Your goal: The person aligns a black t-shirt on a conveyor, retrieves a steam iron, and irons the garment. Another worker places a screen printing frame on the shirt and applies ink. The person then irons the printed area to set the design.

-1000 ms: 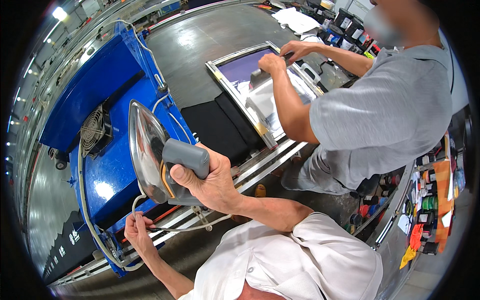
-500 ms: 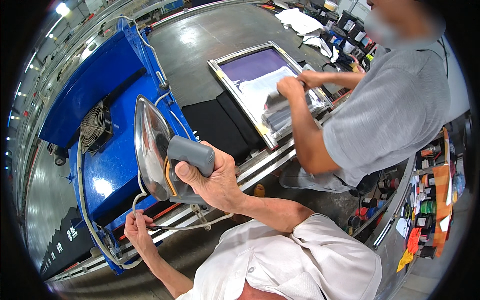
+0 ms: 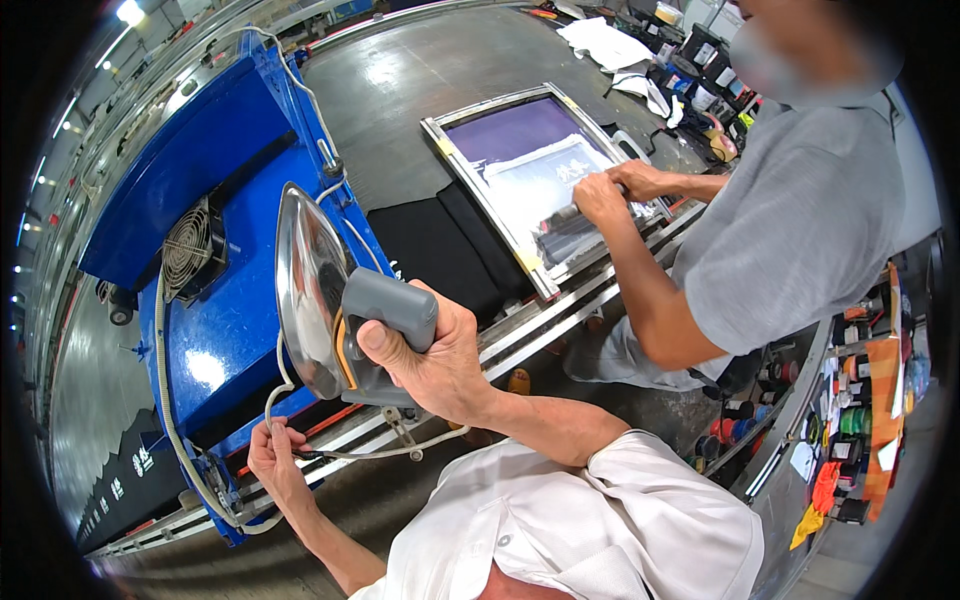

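My right hand (image 3: 440,365) is wrapped round the grey handle of a clothes iron (image 3: 312,295), held up in the air with its shiny metal soleplate turned to the left. Lower left, my left hand (image 3: 275,452) pinches the pale power cord (image 3: 370,453), which runs under the iron toward my right arm. Beyond the iron stands a blue machine (image 3: 235,340) with a round fan (image 3: 192,245). To its right, a co-worker's two hands (image 3: 620,190) grip a squeegee (image 3: 562,218) over a framed printing screen (image 3: 490,215).
Black fabric (image 3: 440,245) lies between the blue machine and the screen. A metal rail (image 3: 555,315) runs along the table's near edge. The co-worker in a grey shirt (image 3: 790,210) stands close at right. Pots and white cloths (image 3: 605,42) crowd the far right; shelves of supplies (image 3: 850,430) stand behind.
The co-worker's hands and squeegee have shifted toward the screen's near right side, and white lettering now shows on the screen. My hands and the iron have barely moved.
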A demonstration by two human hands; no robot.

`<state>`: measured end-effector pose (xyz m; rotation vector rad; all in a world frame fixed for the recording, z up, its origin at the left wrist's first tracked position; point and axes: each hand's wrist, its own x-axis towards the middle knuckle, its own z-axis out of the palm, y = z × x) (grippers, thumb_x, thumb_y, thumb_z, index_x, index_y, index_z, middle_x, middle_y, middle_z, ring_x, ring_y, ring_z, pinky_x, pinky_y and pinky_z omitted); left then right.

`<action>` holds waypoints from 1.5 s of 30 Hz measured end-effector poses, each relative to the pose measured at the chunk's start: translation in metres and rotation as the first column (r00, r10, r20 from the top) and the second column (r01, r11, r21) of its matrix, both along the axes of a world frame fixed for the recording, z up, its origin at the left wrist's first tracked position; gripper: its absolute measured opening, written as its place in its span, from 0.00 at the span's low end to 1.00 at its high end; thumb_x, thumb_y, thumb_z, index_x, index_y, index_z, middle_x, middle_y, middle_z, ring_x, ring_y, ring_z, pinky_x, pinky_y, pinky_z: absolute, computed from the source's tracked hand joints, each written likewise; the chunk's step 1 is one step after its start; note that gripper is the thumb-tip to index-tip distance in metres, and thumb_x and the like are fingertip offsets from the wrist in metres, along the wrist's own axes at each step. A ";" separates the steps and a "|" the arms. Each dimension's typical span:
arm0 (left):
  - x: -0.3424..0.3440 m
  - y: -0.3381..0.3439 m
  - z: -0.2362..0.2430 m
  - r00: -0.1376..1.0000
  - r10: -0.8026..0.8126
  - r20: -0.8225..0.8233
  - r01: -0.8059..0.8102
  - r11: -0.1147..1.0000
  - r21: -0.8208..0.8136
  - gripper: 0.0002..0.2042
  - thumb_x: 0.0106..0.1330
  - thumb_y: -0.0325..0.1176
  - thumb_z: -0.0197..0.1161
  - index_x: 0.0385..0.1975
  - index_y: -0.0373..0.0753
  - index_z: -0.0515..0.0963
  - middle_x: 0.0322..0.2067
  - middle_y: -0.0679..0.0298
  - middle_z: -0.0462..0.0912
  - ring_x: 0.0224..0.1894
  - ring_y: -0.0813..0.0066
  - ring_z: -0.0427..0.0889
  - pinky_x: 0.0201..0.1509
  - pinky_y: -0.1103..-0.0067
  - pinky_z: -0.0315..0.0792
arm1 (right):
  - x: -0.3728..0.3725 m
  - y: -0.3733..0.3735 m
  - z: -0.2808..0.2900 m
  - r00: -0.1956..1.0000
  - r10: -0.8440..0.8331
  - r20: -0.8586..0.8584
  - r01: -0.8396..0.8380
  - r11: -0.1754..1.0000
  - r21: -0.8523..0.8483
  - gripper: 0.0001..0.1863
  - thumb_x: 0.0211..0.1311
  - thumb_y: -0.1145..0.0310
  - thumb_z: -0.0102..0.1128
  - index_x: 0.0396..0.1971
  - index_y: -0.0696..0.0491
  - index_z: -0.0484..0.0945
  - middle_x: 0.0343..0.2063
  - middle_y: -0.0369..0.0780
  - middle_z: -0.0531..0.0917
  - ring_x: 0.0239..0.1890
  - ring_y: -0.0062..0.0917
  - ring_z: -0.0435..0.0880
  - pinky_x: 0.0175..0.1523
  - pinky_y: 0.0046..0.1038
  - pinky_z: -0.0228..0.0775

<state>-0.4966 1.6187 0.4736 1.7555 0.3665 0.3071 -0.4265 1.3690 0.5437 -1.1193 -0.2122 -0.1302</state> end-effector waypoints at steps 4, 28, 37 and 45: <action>0.001 -0.001 0.000 1.000 -0.005 -0.005 0.005 1.000 0.006 0.10 0.73 0.35 0.56 0.36 0.34 0.76 0.22 0.67 0.77 0.22 0.85 0.71 0.27 0.87 0.66 | 0.004 0.001 -0.002 0.999 -0.040 0.033 0.040 0.999 -0.013 0.20 0.61 0.52 0.66 0.37 0.56 0.77 0.24 0.31 0.78 0.21 0.09 0.74 0.24 0.14 0.66; -0.001 0.003 -0.006 1.000 -0.015 -0.014 0.015 1.000 -0.018 0.09 0.73 0.34 0.56 0.36 0.34 0.76 0.22 0.67 0.77 0.22 0.85 0.72 0.27 0.87 0.66 | 0.004 -0.001 -0.004 0.999 -0.019 -0.041 0.017 0.999 -0.043 0.21 0.61 0.54 0.67 0.40 0.58 0.79 0.30 0.34 0.81 0.32 0.14 0.79 0.36 0.19 0.71; 0.000 0.003 -0.009 0.999 0.004 -0.034 -0.005 1.000 -0.021 0.10 0.73 0.35 0.56 0.36 0.34 0.76 0.22 0.67 0.77 0.22 0.85 0.72 0.27 0.87 0.66 | 0.004 0.000 -0.002 1.000 -0.009 -0.029 0.009 1.000 -0.015 0.20 0.62 0.55 0.67 0.38 0.59 0.79 0.29 0.32 0.79 0.30 0.13 0.76 0.33 0.18 0.68; 0.000 -0.001 -0.006 1.000 0.000 -0.028 0.000 1.000 -0.011 0.09 0.73 0.35 0.57 0.36 0.35 0.77 0.22 0.68 0.77 0.21 0.89 0.70 0.25 0.90 0.65 | 0.007 0.005 -0.007 0.997 -0.071 0.017 0.071 0.997 0.011 0.18 0.61 0.54 0.67 0.34 0.56 0.79 0.25 0.30 0.75 0.27 0.12 0.71 0.30 0.20 0.61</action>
